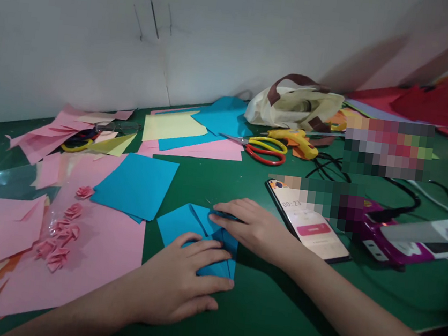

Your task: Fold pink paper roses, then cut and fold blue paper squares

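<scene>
A sheet of blue paper [175, 222] with folded flaps lies on the green table in front of me. My left hand [182, 282] rests on its lower part, fingers stretched and spread, thumb apart from the paper. At its upper right edge, my right hand [257, 228] touches a fold with outstretched fingertips; its thumb is hidden. Part of the paper is covered by both hands. Just beyond, to the left, a small stack of blue squares [135, 185] overlaps a large pink sheet [110, 246]. Several folded pink paper roses [65, 231] sit on that sheet.
A phone [310, 221] showing a timer lies right of my right hand, beside a purple power strip [394, 238] with cables. Further back are red-and-yellow scissors [266, 150], a yellow glue gun [294, 139], a cloth bag [291, 108] and coloured sheets [174, 128]. Pink scraps [14, 233] cover the left.
</scene>
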Tool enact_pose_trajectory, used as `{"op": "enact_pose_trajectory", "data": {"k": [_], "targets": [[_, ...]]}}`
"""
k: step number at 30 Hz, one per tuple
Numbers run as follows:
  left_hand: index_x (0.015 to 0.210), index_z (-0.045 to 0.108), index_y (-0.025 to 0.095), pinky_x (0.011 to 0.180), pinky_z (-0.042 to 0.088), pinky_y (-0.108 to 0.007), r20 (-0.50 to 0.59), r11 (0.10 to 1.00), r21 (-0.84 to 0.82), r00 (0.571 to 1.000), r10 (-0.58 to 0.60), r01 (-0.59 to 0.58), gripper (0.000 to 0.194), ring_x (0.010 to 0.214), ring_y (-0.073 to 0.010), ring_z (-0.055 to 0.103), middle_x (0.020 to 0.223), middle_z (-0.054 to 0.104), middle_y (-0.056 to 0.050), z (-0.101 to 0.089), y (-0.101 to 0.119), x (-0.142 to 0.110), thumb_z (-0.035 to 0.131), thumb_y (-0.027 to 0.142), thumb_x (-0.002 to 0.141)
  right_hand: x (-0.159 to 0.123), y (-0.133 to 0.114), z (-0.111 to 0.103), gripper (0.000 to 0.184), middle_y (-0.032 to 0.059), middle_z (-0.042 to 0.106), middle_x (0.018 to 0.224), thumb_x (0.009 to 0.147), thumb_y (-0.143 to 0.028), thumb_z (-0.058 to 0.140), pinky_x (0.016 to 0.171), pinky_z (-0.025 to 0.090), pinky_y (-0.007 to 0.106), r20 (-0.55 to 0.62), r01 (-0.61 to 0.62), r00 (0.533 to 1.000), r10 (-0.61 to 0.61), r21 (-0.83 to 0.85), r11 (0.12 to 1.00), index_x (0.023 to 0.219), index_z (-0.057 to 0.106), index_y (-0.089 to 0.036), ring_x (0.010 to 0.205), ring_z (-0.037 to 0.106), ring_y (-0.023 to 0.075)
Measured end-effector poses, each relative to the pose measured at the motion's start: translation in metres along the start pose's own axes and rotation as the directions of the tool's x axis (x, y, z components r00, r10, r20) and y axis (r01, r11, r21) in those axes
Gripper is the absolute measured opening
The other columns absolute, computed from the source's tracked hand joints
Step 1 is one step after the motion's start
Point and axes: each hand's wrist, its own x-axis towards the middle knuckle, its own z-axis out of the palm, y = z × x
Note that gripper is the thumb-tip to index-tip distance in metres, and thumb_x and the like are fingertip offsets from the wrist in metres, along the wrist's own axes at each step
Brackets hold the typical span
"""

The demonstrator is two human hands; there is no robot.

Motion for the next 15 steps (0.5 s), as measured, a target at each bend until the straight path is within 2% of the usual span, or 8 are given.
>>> {"op": "enact_pose_trajectory", "data": {"k": [4,8,10,12,15], "targets": [[0.115,0.058,0.03,0.095,0.04,-0.045,-0.111,0.995,0.088,0.993,-0.029,0.039,0.028,0.111,-0.0248,0.051,0.115,0.057,-0.009,0.009,0.006,-0.002,0.044,0.036,0.091,0.003,-0.001,-0.002,0.03,0.0109,0.064,0.118,0.093,-0.015,0.04,0.087,0.048,0.037,0.063,0.065,0.996,-0.064,-0.004,0.998,0.113,0.062,-0.011,0.108,0.057,0.021],[0.116,0.057,0.031,0.091,0.043,-0.053,-0.204,0.954,0.24,0.97,-0.131,0.179,0.03,0.12,-0.0333,0.043,0.125,0.05,-0.011,0.022,0.024,-0.005,0.054,0.033,0.086,0.003,0.001,-0.001,0.031,0.0086,0.059,0.126,0.094,-0.018,0.04,0.096,0.043,0.038,0.138,0.059,0.988,-0.063,0.034,0.998,0.117,0.059,-0.011,0.122,0.048,0.021],[0.118,0.055,0.031,0.092,0.042,-0.055,-0.242,0.93,0.291,0.958,-0.153,0.222,0.031,0.124,-0.0338,0.039,0.132,0.045,-0.012,0.027,0.031,-0.006,0.052,0.034,0.087,0.004,0.001,-0.001,0.032,0.0082,0.059,0.126,0.094,-0.02,0.04,0.097,0.042,0.038,0.146,0.058,0.987,-0.066,0.054,0.997,0.116,0.06,-0.01,0.124,0.046,0.0212],[0.12,0.054,0.031,0.093,0.043,-0.053,-0.257,0.918,0.301,0.949,-0.183,0.259,0.033,0.127,-0.0326,0.037,0.136,0.042,-0.012,0.03,0.035,-0.006,0.051,0.036,0.088,0.004,0.001,-0.002,0.032,0.0076,0.06,0.125,0.095,-0.02,0.039,0.098,0.042,0.038,0.149,0.056,0.987,-0.066,0.071,0.996,0.116,0.06,-0.01,0.125,0.046,0.021],[0.123,0.052,0.031,0.091,0.046,-0.05,-0.219,0.934,0.206,0.944,-0.246,0.292,0.038,0.13,-0.0336,0.034,0.14,0.039,-0.013,0.032,0.035,-0.006,0.055,0.037,0.086,0.005,-0.001,-0.002,0.034,0.008,0.059,0.126,0.095,-0.024,0.038,0.097,0.042,0.04,0.171,0.014,0.985,-0.029,0.093,0.996,0.12,0.057,-0.011,0.124,0.047,0.0217]]}}
